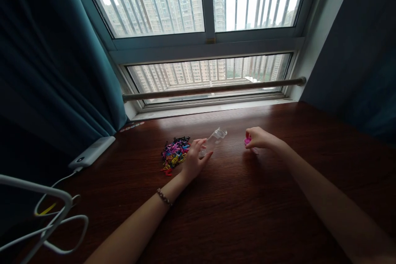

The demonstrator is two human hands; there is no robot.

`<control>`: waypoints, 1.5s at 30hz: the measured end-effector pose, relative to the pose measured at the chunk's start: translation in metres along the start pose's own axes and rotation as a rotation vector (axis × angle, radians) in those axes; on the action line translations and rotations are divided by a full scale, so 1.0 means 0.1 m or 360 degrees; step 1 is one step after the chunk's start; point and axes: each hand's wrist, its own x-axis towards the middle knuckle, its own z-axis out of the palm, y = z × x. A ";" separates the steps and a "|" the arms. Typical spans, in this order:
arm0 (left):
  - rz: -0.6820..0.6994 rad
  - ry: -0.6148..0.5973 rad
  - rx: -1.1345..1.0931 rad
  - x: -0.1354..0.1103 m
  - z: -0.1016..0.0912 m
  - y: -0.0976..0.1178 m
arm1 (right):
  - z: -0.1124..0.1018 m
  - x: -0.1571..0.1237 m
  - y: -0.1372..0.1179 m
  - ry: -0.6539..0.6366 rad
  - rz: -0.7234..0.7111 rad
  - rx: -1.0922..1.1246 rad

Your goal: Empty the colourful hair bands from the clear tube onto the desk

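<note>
My left hand [194,159] is wrapped round the lower part of a clear plastic bottle [213,140]. The bottle is tilted, its open neck pointing up and to the right. Close beside that hand, on its left, lies a loose pile of small coloured elastic bands [175,152] in black, purple, pink, blue, yellow and red. Farther right, my right hand [259,137] pinches a small pink cap [247,141] between thumb and fingers, just over the table. The cap is partly hidden by the fingertips.
The dark red wooden table [229,214] reaches back to a barred window [204,70]. A white power strip-like box [92,152] lies at the left, with a white cable [66,178] and a white curved tube [37,187] nearby. Blue curtain [102,103] hangs at the left.
</note>
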 end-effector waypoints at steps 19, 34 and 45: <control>0.0175 -0.0057 0.0159 -0.01 -0.01 -0.02 | -0.13 -0.09 -0.28 0.0547 -0.0745 0.0193; 0.0185 -0.0100 -0.0020 -0.03 -0.03 0.01 | 0.03 -0.13 -0.42 0.0700 -0.0997 0.0402; 0.0203 -0.0061 -0.0012 -0.03 -0.05 0.01 | -0.12 -0.14 -0.37 0.0267 -0.0899 0.0980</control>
